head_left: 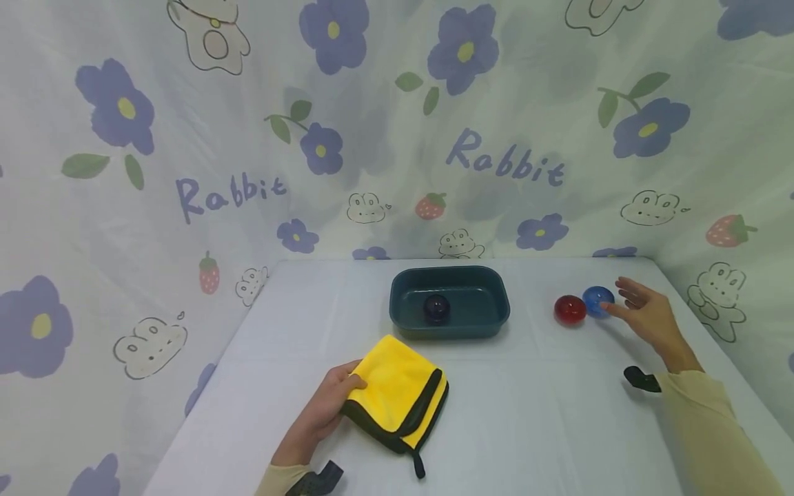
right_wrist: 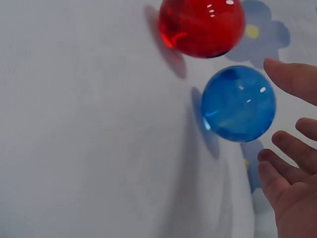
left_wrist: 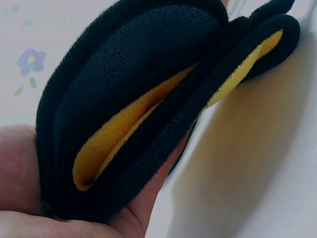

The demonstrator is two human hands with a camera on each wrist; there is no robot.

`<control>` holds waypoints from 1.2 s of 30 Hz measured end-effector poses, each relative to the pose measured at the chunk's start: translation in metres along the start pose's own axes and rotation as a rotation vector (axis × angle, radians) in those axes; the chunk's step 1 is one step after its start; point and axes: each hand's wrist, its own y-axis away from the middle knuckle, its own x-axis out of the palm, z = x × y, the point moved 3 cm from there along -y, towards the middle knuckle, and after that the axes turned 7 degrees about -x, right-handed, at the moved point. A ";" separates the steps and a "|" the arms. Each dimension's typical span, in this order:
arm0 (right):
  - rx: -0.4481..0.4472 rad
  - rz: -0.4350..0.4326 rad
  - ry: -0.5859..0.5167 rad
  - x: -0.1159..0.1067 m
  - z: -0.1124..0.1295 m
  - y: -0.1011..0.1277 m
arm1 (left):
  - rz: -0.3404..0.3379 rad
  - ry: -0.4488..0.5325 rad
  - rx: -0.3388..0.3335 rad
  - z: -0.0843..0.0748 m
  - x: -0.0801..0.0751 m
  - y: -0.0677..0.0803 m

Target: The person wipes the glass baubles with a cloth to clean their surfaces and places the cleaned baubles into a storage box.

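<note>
My left hand point(head_left: 331, 401) grips a folded yellow cloth with black edging point(head_left: 397, 389), thumb on top. In the left wrist view the cloth's dark folded layers point(left_wrist: 143, 54) fill most of the picture. At the right, my right hand point(head_left: 648, 318) reaches beside a clear blue ball point(head_left: 598, 301). Its thumb and fingers are spread around the near side of that ball, and in the right wrist view a gap shows between the fingers point(right_wrist: 292, 153) and the ball. A clear red ball point(head_left: 569, 310) sits just left of the blue one.
A dark teal rectangular dish point(head_left: 490, 328) stands at the back middle of the white table point(head_left: 515, 406). Inside it lies a dark purple ball point(head_left: 437, 308). A patterned curtain point(head_left: 384, 138) hangs close behind the table and along its sides.
</note>
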 end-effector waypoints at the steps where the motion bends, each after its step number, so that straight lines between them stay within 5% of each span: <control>1: 0.002 0.009 -0.003 0.001 -0.004 -0.001 | 0.005 0.000 0.003 0.000 0.000 0.000; 13: 0.042 0.088 0.017 0.013 -0.016 -0.006 | 0.023 0.003 0.017 -0.001 0.000 0.001; 36: 0.150 -0.005 0.049 0.007 -0.023 0.005 | 0.045 0.007 0.028 0.000 0.000 0.003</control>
